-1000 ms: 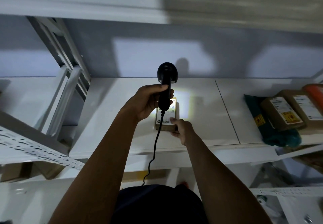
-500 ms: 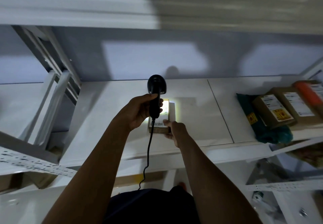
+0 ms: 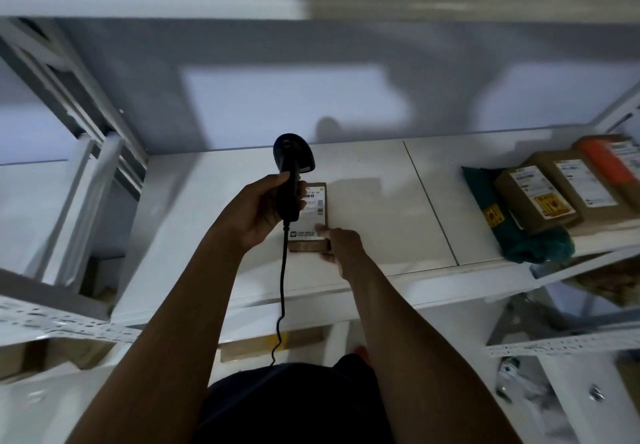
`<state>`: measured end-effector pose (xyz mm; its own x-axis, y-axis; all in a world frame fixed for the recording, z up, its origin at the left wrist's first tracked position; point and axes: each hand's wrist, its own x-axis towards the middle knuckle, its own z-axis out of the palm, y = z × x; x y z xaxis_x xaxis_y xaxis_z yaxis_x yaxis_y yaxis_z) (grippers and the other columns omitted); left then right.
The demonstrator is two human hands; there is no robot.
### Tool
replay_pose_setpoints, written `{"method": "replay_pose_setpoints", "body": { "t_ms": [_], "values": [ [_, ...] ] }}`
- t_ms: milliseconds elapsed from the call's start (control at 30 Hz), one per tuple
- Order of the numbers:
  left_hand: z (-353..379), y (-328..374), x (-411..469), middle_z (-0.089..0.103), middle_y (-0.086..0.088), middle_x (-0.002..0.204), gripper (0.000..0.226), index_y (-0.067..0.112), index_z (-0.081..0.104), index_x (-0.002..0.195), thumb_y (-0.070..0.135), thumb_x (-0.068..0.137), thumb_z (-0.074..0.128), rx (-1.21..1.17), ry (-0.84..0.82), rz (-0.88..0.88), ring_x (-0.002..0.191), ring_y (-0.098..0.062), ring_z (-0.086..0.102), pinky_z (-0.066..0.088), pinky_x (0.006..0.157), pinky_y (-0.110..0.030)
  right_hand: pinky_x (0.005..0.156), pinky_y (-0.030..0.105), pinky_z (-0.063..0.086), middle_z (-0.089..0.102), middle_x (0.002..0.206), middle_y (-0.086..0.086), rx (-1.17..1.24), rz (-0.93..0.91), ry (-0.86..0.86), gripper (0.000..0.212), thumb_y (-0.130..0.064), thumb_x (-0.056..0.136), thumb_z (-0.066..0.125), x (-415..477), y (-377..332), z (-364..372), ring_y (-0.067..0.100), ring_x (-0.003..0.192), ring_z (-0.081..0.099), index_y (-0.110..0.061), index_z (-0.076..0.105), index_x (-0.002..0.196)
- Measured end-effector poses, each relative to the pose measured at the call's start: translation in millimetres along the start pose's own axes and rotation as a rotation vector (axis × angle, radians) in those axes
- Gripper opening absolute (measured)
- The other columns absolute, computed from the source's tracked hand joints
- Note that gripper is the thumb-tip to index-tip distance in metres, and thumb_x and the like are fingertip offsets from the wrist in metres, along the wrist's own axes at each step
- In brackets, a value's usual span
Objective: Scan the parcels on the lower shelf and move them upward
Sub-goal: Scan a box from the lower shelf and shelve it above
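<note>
A small brown cardboard parcel (image 3: 313,213) with a white label lies flat on the white shelf (image 3: 374,221) in front of me. My left hand (image 3: 258,211) grips a black corded barcode scanner (image 3: 291,173), its head held above the parcel's far left part. My right hand (image 3: 341,246) holds the parcel's near right corner, thumb on the label. The scanner's cable (image 3: 282,291) hangs down toward my body. No scan light shows on the label.
Several brown labelled parcels (image 3: 535,197) and a dark green bag (image 3: 512,225) lie at the shelf's right end. A white upright frame (image 3: 90,180) stands at left. Another box (image 3: 270,343) sits on the shelf below. A shelf board runs overhead.
The scanner's bright light on the parcel's label has gone out. Both hands stay on the scanner and the parcel; the view has shifted slightly.
</note>
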<state>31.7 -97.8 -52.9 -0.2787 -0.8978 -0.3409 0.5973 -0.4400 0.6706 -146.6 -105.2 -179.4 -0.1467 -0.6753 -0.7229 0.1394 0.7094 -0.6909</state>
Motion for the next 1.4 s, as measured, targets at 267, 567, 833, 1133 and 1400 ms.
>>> {"method": "replay_pose_setpoints", "body": {
  "t_ms": [267, 567, 833, 1133, 1400],
  "values": [
    [-17, -3, 4, 0.074, -0.013, 0.095, 0.019, 0.004, 0.079, 0.097, 0.015, 0.092, 0.064, 0.128, 0.056, -0.023, 0.085, -0.022, 0.072, 0.060, 0.078, -0.032, 0.090, 0.043, 0.061, 0.074, 0.099, 0.015, 0.019, -0.021, -0.013, 0.019, -0.021, 0.082, 0.084, -5, 0, -2, 0.026, 0.090, 0.070, -0.009, 0.069, 0.081],
    [-66, -53, 42, 0.069, -0.014, 0.106, 0.054, -0.001, 0.064, 0.118, 0.019, 0.075, 0.090, 1.003, 0.775, -0.013, 0.100, -0.033, 0.069, 0.057, 0.083, -0.037, 0.096, 0.045, 0.057, 0.073, 0.110, 0.017, 0.167, -0.056, -0.043, 0.012, -0.014, 0.087, 0.079, -14, -2, -5, 0.027, 0.097, 0.069, -0.008, 0.070, 0.092],
    [-31, -49, 53, 0.052, -0.015, 0.138, 0.068, 0.004, 0.050, 0.142, 0.039, 0.089, 0.075, 1.308, 0.681, 0.252, 0.130, -0.031, 0.048, 0.040, 0.108, -0.039, 0.101, 0.044, 0.054, 0.070, 0.119, 0.024, 0.327, -0.237, 0.026, 0.008, -0.009, 0.090, 0.073, -42, -40, -49, 0.029, 0.100, 0.066, -0.004, 0.069, 0.095],
    [128, -57, 62, 0.076, -0.010, 0.114, 0.063, 0.003, 0.071, 0.121, 0.042, 0.073, 0.086, 0.973, -0.220, 0.066, 0.107, -0.025, 0.072, 0.060, 0.093, -0.039, 0.095, 0.033, 0.055, 0.073, 0.109, 0.008, 0.361, -0.477, 0.005, 0.012, -0.012, 0.098, 0.062, -114, -84, -154, 0.024, 0.108, 0.068, -0.011, 0.067, 0.108],
    [240, -91, 31, 0.078, -0.004, 0.108, 0.027, 0.007, 0.075, 0.109, 0.015, 0.085, 0.082, 0.996, -0.378, 0.187, 0.098, -0.020, 0.074, 0.060, 0.088, -0.029, 0.101, 0.039, 0.054, 0.076, 0.110, 0.005, 0.406, -0.600, 0.069, 0.015, -0.009, 0.099, 0.060, -183, -93, -256, 0.027, 0.115, 0.068, -0.012, 0.066, 0.113]
  ]
}}
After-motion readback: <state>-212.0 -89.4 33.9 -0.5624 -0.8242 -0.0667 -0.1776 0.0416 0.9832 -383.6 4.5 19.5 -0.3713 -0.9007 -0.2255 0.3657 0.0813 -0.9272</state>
